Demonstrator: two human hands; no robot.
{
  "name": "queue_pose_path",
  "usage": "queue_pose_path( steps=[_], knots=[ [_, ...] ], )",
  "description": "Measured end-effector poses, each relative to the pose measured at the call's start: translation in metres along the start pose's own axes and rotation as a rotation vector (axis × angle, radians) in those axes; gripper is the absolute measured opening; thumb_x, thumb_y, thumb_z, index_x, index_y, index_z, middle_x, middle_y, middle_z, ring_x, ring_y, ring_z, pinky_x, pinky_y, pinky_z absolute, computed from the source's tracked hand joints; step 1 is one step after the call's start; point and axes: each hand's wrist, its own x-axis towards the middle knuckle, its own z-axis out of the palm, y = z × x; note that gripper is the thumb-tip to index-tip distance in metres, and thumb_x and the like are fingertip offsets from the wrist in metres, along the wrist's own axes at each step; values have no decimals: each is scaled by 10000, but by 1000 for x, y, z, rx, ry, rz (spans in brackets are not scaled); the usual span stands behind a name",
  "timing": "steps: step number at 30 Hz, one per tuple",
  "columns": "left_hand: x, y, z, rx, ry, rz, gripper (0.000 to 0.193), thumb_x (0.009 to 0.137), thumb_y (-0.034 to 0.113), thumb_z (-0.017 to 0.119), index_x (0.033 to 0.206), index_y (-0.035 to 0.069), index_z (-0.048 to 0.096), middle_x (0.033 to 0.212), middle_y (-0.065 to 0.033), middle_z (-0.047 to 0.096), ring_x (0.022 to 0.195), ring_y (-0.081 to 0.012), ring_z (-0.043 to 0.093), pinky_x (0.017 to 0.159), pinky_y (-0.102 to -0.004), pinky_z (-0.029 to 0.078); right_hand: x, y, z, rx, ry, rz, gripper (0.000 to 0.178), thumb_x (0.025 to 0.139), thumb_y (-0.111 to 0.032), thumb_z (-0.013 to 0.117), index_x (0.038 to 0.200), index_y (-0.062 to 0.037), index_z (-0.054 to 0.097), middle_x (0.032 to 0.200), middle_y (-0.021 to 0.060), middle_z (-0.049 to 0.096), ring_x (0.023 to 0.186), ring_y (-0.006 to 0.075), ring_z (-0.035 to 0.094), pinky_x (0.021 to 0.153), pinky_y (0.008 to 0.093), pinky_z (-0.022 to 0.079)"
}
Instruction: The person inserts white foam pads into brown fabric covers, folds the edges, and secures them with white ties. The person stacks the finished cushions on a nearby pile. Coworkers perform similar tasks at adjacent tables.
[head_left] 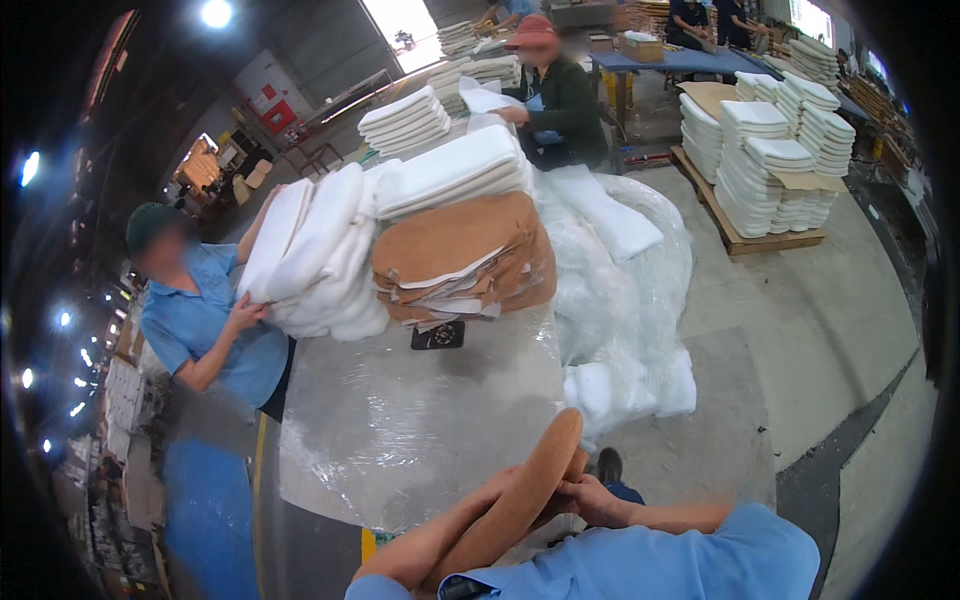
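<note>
Close to my body I hold a brown fabric-covered cushion (517,505), long and curved, seen nearly edge-on and tilted up toward the table. My left hand (500,487) is closed on it, with most of its fingers hidden behind the cushion. On the other side, my right hand (594,500) is closed at a small brown flap near the cushion's upper part; its fingertips are partly covered. Ahead lies a pile of brown fabric covers (460,250) on the plastic-wrapped table (400,440). A dark flat object (437,336) rests just in front of that pile.
White padding stacks (450,172) stand behind the covers. At left, a person in blue (215,325) grips white pads (310,240). Another person (565,105) handles a white sheet across the table. Bagged white padding (625,300) hangs at right; a loaded pallet (745,240) stands beyond.
</note>
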Motion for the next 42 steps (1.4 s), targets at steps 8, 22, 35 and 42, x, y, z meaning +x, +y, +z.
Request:
queue_pose_path(
  steps=[8, 22, 35, 42],
  knots=[
    [19, 14, 1, 243, 160, 26, 575, 1055, 499, 576, 1306, -10, 670, 1239, -138, 736, 1127, -236, 678, 951, -402, 539, -10, 4, 1, 52, 12, -66, 509, 1031, -249, 663, 1468, -26, 527, 1384, 142, 652, 1276, 321, 631, 1083, 480, 507],
    [55, 36, -14, 849, 379, -47, 562, 904, 533, 700, 1121, 17, 758, 1114, -217, 758, 1035, -374, 722, 895, -456, 552, 31, 29, -55, 106, 288, -25, 428, 1049, -270, 586, 1443, -105, 566, 1402, 143, 648, 1282, 328, 598, 1078, 487, 486],
    [107, 41, 9, 883, 773, 203, 452, 1001, 512, 594, 947, 75, 693, 936, -210, 737, 890, -451, 699, 767, -570, 539, 79, 24, -50, 572, 559, -268, 566, 1040, -466, 510, 1404, -38, 575, 1364, 169, 644, 1266, 324, 601, 1054, 486, 492],
    [134, 9, 5, 882, 860, 357, 334, 1033, 440, 586, 955, 117, 629, 803, -188, 706, 746, -460, 676, 658, -574, 511, 76, 31, -65, 525, 566, -205, 570, 1039, -470, 509, 1406, -38, 574, 1366, 168, 643, 1270, 321, 597, 1055, 484, 490]
  ],
)
